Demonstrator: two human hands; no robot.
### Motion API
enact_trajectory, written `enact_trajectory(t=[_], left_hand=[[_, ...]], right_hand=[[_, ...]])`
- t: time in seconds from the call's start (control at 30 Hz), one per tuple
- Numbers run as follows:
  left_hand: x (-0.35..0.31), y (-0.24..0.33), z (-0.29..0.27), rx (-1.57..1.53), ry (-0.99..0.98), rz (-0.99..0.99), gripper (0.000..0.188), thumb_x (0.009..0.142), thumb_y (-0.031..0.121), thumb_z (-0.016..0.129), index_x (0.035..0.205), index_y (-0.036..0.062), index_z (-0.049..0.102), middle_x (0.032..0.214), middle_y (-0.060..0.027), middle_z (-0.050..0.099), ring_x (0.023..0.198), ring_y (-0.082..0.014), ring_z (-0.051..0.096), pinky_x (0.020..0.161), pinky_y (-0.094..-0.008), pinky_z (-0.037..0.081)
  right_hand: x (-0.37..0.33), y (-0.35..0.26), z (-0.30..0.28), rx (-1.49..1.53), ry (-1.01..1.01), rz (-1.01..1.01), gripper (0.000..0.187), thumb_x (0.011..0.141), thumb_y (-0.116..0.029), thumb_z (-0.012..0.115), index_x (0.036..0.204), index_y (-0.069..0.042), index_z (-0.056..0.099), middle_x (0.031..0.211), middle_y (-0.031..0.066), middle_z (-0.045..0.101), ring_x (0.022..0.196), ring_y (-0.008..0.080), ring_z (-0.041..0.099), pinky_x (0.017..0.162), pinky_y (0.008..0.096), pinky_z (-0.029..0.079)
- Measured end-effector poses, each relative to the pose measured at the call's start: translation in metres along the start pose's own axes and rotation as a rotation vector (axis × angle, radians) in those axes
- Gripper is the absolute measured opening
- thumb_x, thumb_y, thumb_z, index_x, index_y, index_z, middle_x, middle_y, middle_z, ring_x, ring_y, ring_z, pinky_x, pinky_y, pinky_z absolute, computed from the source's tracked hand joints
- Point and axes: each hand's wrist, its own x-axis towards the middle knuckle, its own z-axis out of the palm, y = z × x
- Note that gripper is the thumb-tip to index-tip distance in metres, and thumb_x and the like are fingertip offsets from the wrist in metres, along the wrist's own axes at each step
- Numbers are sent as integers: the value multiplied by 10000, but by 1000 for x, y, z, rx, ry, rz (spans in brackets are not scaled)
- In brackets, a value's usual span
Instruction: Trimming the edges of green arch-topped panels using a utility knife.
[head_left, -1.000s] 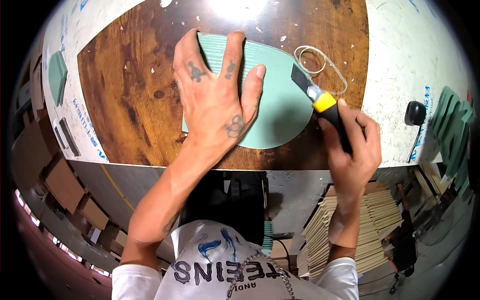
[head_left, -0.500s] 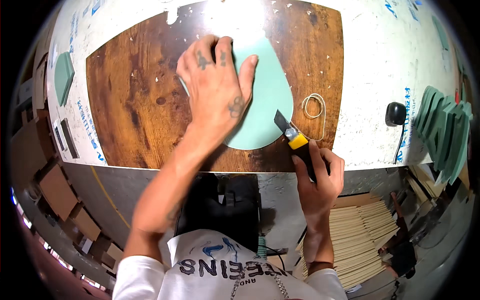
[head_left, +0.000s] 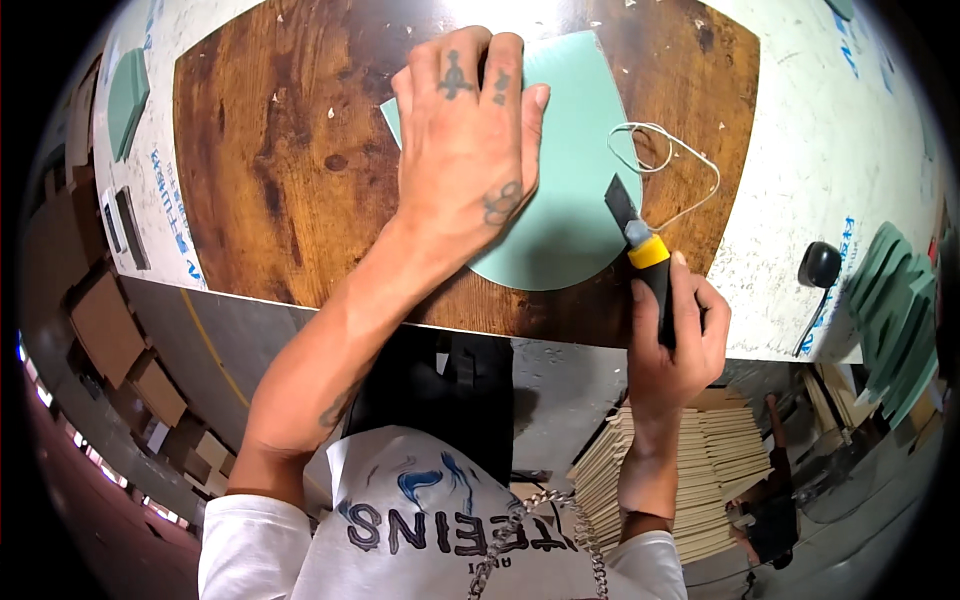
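Observation:
My left hand (head_left: 465,130) lies palm down on a rounded pale green sheet (head_left: 575,120), its fingers side by side and the thumb slightly apart. My hand covers much of the sheet's left part. In my right hand (head_left: 685,325) is a utility knife (head_left: 650,262) with a black handle, a yellow collar and a dark blade. The blade is over the sheet's right edge; whether it touches the sheet, I cannot tell. A thin pale strip (head_left: 712,165) curls beside the blade, looping partly over that edge.
The brown wood-patterned board (head_left: 280,180) lies on a white worktop (head_left: 770,160) dotted with scraps. Green pieces (head_left: 127,100) sit at the left, with a stack of green pieces (head_left: 895,320) at the right. Near that stack is a black corded object (head_left: 820,264). Stacked pale boards (head_left: 690,470) stand below the worktop.
The whole view has shifted, with the board and sheet appearing farther right. The knife has moved up along the sheet's right edge, and the thin strip's loop has changed shape.

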Motion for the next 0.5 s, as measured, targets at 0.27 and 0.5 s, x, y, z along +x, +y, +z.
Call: enact_trajectory(t=[0.27,0.5], left_hand=[[1,7,-4,-26,-39,-43,351,940,132,652,1257,-3,584,1196,-180,551,1081,-353,499,912,-471,406],[2,5,-1,-81,-9,-11,358,920,126,655,1236,-27,585,1149,-179,571,1058,-339,533,909,-458,417]], right_hand=[[56,19,2,9,-32,-164,438,778,-112,861,1194,-41,745,942,130,646,822,242,603,707,360,516],[131,18,21,18,-46,-340,413,804,-183,858,1186,-64,756,890,134,678,753,212,657,606,320,538]])
